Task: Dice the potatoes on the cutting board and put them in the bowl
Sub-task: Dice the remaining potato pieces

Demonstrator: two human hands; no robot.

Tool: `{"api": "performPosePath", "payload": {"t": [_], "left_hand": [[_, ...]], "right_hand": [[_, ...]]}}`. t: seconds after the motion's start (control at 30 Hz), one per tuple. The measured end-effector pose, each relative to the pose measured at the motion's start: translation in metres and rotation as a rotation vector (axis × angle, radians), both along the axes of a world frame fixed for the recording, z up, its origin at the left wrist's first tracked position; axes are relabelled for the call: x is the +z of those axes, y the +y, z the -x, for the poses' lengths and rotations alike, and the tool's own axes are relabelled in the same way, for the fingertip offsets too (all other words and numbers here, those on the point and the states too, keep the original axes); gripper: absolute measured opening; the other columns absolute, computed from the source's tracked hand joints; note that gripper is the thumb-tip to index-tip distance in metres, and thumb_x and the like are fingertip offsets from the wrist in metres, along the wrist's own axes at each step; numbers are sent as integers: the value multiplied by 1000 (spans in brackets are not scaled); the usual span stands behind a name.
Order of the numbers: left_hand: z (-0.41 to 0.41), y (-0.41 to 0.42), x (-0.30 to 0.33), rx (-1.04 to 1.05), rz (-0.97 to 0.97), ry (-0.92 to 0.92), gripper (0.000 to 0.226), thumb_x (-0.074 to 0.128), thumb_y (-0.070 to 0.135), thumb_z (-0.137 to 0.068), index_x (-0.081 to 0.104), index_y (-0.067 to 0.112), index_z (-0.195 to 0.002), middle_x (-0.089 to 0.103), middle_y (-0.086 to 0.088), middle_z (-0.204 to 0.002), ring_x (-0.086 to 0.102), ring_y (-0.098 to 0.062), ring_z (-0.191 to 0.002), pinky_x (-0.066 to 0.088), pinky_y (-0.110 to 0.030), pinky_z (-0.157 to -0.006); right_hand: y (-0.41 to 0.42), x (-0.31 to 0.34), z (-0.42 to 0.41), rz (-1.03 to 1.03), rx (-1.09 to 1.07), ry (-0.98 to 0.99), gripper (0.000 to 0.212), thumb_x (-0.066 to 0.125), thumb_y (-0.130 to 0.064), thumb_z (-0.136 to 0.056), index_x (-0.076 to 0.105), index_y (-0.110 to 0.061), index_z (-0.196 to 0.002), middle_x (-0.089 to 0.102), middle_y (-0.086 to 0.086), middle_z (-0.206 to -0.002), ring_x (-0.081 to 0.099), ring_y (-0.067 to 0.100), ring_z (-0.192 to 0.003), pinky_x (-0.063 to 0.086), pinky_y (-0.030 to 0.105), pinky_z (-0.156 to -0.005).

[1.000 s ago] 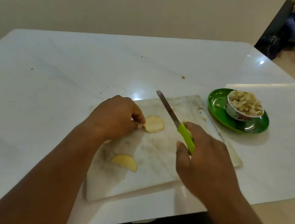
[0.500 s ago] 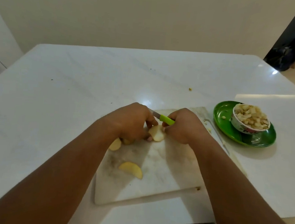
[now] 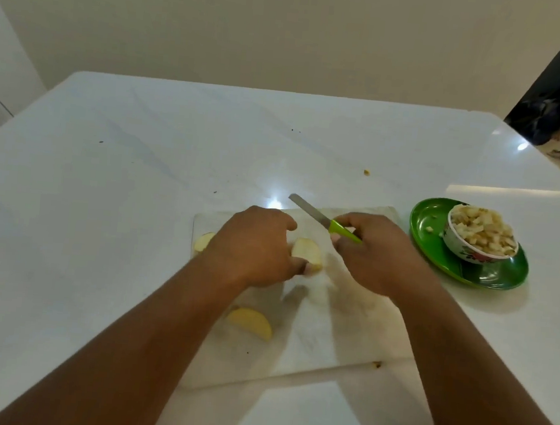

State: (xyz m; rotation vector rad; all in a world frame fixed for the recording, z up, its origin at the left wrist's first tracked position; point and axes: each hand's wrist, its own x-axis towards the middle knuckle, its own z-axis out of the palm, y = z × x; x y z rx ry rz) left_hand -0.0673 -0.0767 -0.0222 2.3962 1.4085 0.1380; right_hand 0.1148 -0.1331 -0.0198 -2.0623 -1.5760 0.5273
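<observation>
A white cutting board (image 3: 321, 338) lies on the white table in front of me. My left hand (image 3: 252, 247) holds a pale potato slice (image 3: 306, 250) at the board's far middle. My right hand (image 3: 376, 254) grips the green handle of a knife (image 3: 325, 221), its blade raised and pointing far-left above the slice. Another slice (image 3: 203, 241) peeks out left of my left hand, and a half-round slice (image 3: 251, 322) lies nearer me. A flowered bowl (image 3: 471, 253) heaped with diced potato stands to the right.
The bowl sits on a green plate (image 3: 489, 278) with a few stray dice on it. A small potato crumb (image 3: 366, 172) lies on the table (image 3: 104, 197) beyond the board. The table's near edge runs just behind the board. A person sits far right in the background.
The knife blade has come up and swung out to the far left, clear of the slice. My left hand still holds the slice. The view has shifted slightly.
</observation>
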Motion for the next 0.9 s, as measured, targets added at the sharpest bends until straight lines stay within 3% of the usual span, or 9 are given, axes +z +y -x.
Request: {"api": "performPosePath", "payload": {"t": [0.1, 0.27, 0.4, 0.5, 0.63, 0.7, 0.77, 0.83, 0.9], "left_hand": [[2, 12, 1, -152, 57, 48, 68, 73, 63, -84, 58, 34, -143, 63, 10, -135, 58, -13, -121, 44, -24, -94], [-1, 14, -7, -138, 67, -39, 36, 76, 50, -87, 77, 29, -116, 72, 10, -110, 64, -9, -95, 55, -29, -86], [-7, 16, -17, -72, 94, -59, 22, 80, 45, -84, 68, 26, -87, 76, -5, -108, 70, -18, -95, 59, -38, -90], [-9, 20, -21, -19, 139, -113, 33, 83, 42, -82, 78, 11, -91, 77, -3, -102, 71, -19, -93, 60, -39, -87], [-8, 21, -19, -12, 173, -153, 28, 87, 36, -80, 79, 13, -94, 72, 12, -94, 71, -14, -96, 59, -35, -91], [-8, 20, -17, -7, 185, -178, 37, 88, 35, -80, 79, 19, -112, 73, 14, -110, 68, -9, -101, 55, -29, -94], [-6, 20, -17, 2, 188, -204, 46, 88, 36, -80, 75, 22, -122, 71, 15, -117, 66, -8, -102, 54, -28, -96], [-5, 18, -19, 26, 192, -236, 47, 89, 37, -78, 76, 24, -121, 72, 14, -113, 66, -7, -101, 54, -27, -95], [-3, 15, -22, 57, 181, -276, 46, 91, 39, -76, 77, 25, -117, 75, 11, -107, 67, -6, -98, 54, -25, -93]], "right_hand": [[-34, -2, 9, 56, -37, -17, 41, 49, -21, -96, 54, -37, -133, 60, -8, -107, 56, 12, -95, 41, 27, -76], [-74, -5, 36, -25, -68, -263, 52, 46, -15, -93, 48, -33, -142, 63, -3, -118, 57, 17, -105, 43, 29, -83], [-83, -12, 52, -36, -18, -439, 60, 53, -13, -84, 49, -26, -143, 62, -4, -107, 61, 16, -83, 37, 23, -61], [-79, -13, 66, -15, 0, -409, 64, 43, -15, -91, 30, -28, -152, 52, -7, -113, 54, 13, -78, 29, 23, -56], [-92, -21, 82, 101, -17, -443, 67, 32, -17, -97, 5, -27, -157, 40, -7, -124, 41, 15, -69, 30, 25, -55], [-108, -30, 88, 148, -38, -436, 69, 37, -11, -87, 30, -23, -154, 49, -5, -109, 31, 16, -53, 21, 20, -44], [-126, -32, 89, 77, -45, -390, 64, 37, -10, -71, 67, -10, -127, 52, -1, -77, 10, 12, -42, 4, 12, -43], [-139, -36, 86, -23, -66, -440, 61, 35, -10, -68, 74, -7, -114, 50, 0, -67, 13, 13, -36, 11, 13, -42], [-132, -16, 86, 30, -74, -429, 61, 44, -9, -70, 65, -13, -127, 50, -3, -76, 34, 14, -36, 19, 17, -40]]}}
